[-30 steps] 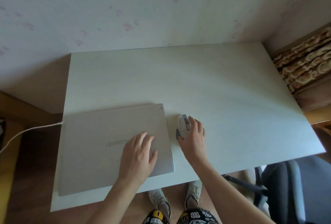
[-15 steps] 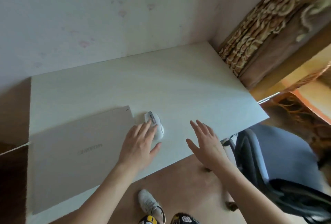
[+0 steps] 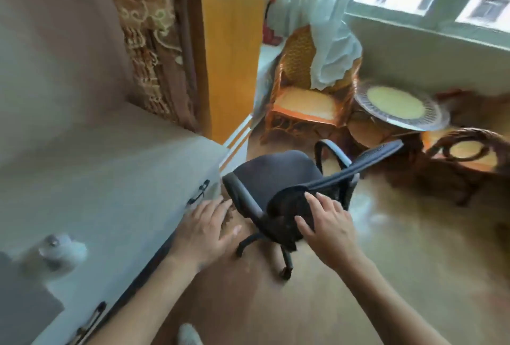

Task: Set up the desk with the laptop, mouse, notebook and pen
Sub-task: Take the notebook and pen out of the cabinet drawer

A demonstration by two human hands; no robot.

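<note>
On desk: blurred mouse, no legible writing.

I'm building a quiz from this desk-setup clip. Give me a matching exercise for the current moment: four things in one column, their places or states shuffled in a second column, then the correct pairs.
Things:
1. mouse
2. right hand
3. left hand
4. wicker chair

Places or states:
A. draped with a pale curtain, near the window
B. on the desk top, at the lower left
C. fingers spread, just off the desk's edge
D. on the backrest of the office chair

Pairs: 1-B, 2-D, 3-C, 4-A
</note>
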